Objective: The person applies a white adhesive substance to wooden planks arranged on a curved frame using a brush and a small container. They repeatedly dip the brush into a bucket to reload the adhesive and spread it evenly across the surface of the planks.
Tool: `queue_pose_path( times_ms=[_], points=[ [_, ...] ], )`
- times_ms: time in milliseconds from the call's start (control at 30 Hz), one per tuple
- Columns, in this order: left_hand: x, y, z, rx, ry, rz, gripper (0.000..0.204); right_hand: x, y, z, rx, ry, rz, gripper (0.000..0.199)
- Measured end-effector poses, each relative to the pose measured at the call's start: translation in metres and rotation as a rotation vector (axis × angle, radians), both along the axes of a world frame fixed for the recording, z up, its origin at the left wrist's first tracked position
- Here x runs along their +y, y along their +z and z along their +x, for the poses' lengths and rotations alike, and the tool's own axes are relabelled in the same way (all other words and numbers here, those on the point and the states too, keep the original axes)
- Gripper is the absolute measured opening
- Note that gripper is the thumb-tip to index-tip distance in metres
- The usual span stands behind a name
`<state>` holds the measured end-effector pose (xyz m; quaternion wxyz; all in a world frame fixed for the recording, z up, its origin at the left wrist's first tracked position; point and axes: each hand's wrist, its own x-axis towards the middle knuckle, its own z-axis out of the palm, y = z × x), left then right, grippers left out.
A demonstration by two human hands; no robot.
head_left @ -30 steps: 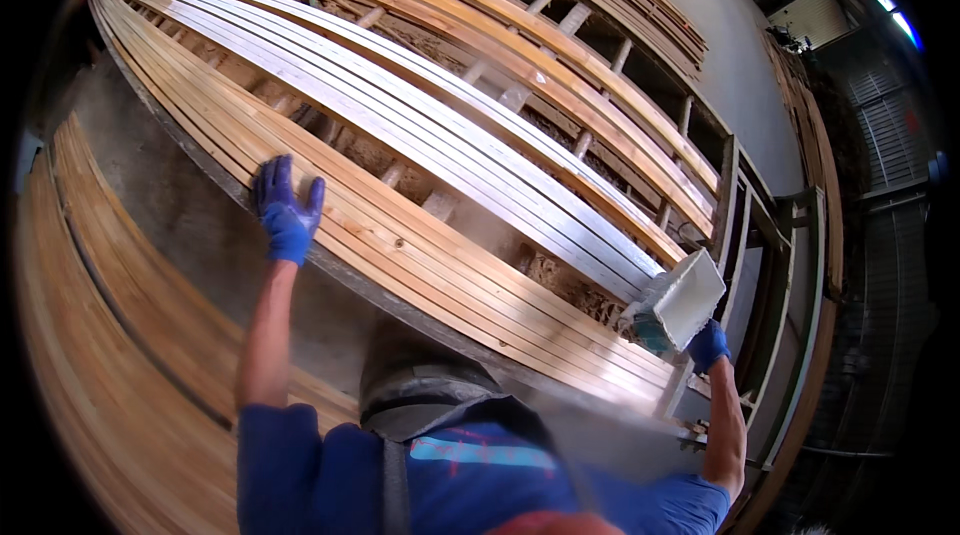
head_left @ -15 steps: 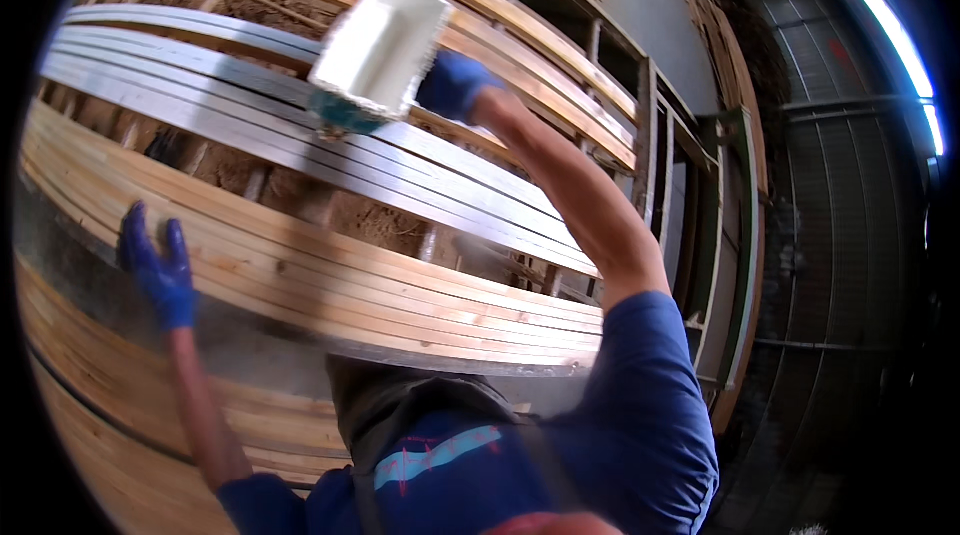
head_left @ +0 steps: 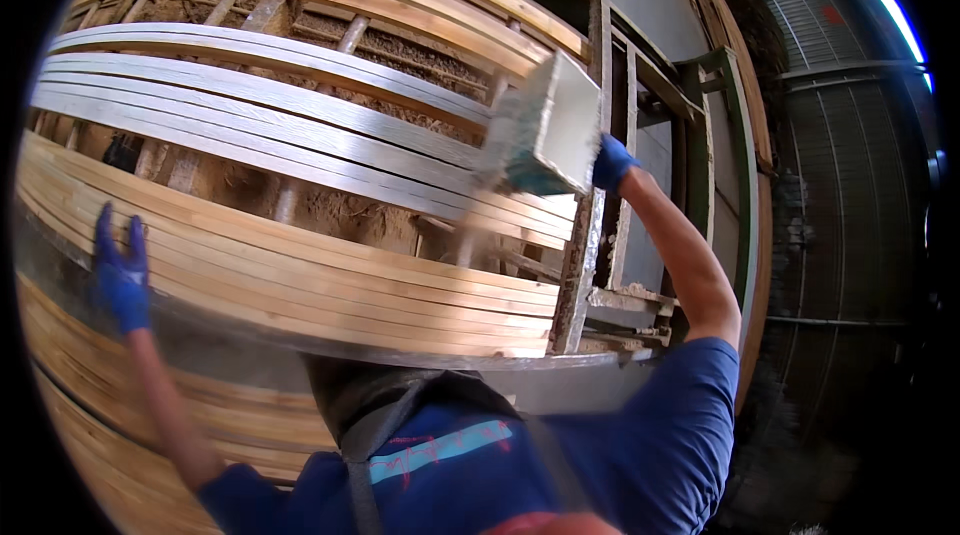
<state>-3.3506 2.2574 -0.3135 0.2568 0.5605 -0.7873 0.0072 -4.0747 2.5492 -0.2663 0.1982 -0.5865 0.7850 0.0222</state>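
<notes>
My right hand [head_left: 613,165], in a blue glove, grips a rectangular, open-topped box [head_left: 570,130] by its right side. The box is white inside and a worn teal and white outside; how the fingers hold it is hidden. It is tilted and slightly blurred above the right ends of a row of boards with whitish faces [head_left: 250,100], whose right ends look like bare wood. My left hand [head_left: 122,275], gloved in blue, has its fingers spread at the near edge of a row of bare wooden boards [head_left: 290,255]. Whether it touches them I cannot tell.
More bare boards [head_left: 400,0] lie at the far side across a slatted rack [head_left: 355,33]. An upright, stained frame bar [head_left: 582,265] stands at the boards' right ends. Further wood [head_left: 90,415] lies lower left. A dark ribbed wall [head_left: 840,205] rises at right.
My right hand has carried the box to the right, toward the board ends, and turned it. My left hand stays by the near boards, fingers spread. The view has shifted somewhat.
</notes>
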Motion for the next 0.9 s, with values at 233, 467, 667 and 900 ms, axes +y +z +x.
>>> queue_pose_path(
  times_ms=[233,467,667,900],
  points=[
    [0.124,-0.024,-0.092,0.069,-0.090,0.005,0.050,0.116,0.025,-0.071,0.074,0.085,0.007,0.030],
    [0.135,-0.028,-0.092,0.017,-0.091,-0.055,0.055,0.150,0.039,-0.123,0.160,0.051,-0.175,0.025],
    [0.140,-0.017,-0.106,-0.034,-0.081,-0.048,0.058,0.073,0.023,-0.092,0.313,-0.055,-0.014,0.036],
    [0.139,-0.007,-0.110,-0.006,-0.093,-0.070,0.058,0.031,0.016,-0.064,0.164,-0.021,-0.191,0.028]
  ],
)
